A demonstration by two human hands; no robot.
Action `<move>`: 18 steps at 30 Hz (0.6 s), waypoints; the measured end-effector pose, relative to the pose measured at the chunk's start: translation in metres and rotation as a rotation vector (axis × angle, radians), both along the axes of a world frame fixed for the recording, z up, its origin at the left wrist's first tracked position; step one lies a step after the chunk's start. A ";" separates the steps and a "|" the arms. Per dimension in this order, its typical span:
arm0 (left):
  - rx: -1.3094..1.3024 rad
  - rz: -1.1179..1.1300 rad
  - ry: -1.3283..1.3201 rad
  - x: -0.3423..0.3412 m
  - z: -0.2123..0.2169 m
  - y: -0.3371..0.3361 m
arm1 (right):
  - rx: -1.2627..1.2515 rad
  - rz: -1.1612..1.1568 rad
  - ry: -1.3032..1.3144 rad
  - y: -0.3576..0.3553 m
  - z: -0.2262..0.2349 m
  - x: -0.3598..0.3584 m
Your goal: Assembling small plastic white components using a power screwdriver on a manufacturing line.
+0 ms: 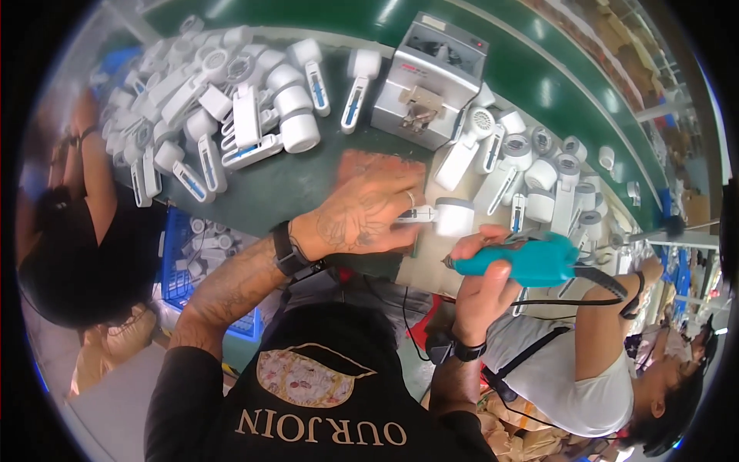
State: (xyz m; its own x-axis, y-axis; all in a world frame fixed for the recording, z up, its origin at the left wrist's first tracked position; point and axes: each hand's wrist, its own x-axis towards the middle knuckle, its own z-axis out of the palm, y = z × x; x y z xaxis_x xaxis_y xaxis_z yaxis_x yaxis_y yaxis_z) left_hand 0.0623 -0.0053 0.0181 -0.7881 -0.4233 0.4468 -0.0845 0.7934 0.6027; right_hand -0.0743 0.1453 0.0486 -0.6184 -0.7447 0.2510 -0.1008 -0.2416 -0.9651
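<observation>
My left hand (358,214) is closed around the slim handle of a white round-headed part (456,218), which lies sideways near the table's front edge, its head to the right. My right hand (486,296) grips a teal electric screwdriver (523,260) with a black cord. The screwdriver's tip points left, just below the part's head and seemingly apart from it. A reddish pad (360,163) lies on the table, partly hidden by my left hand. Beyond my hands stands a grey metal box (427,85), apparently a screw feeder.
A large heap of similar white parts (223,85) covers the table's far left, and more parts (539,173) crowd the right. Below the table's left edge is a blue basket (173,246) with small parts. One person (69,231) sits at left, another (577,369) at right.
</observation>
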 end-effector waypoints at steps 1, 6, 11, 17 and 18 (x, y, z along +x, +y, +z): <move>-0.001 -0.028 0.023 0.003 -0.003 -0.001 | -0.021 -0.012 -0.009 -0.004 0.004 0.002; -0.042 -0.013 0.094 0.010 -0.025 -0.005 | -0.158 0.046 -0.088 -0.045 0.010 0.012; -0.019 -0.002 0.091 0.012 -0.028 -0.002 | -0.191 0.074 -0.060 -0.064 0.006 0.017; 0.008 0.014 0.118 0.012 -0.022 -0.003 | -0.213 0.103 -0.086 -0.073 -0.005 0.013; -0.001 0.015 0.116 0.012 -0.023 -0.003 | -0.218 0.111 -0.079 -0.074 -0.005 0.012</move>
State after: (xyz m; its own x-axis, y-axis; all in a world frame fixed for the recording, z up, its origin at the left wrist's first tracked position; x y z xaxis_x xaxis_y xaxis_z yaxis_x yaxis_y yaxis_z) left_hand 0.0743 -0.0086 -0.0048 -0.7249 -0.4339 0.5350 -0.0259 0.7933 0.6083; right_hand -0.0619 0.0716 0.0435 -0.5602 -0.7427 0.3668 0.0119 -0.4500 -0.8929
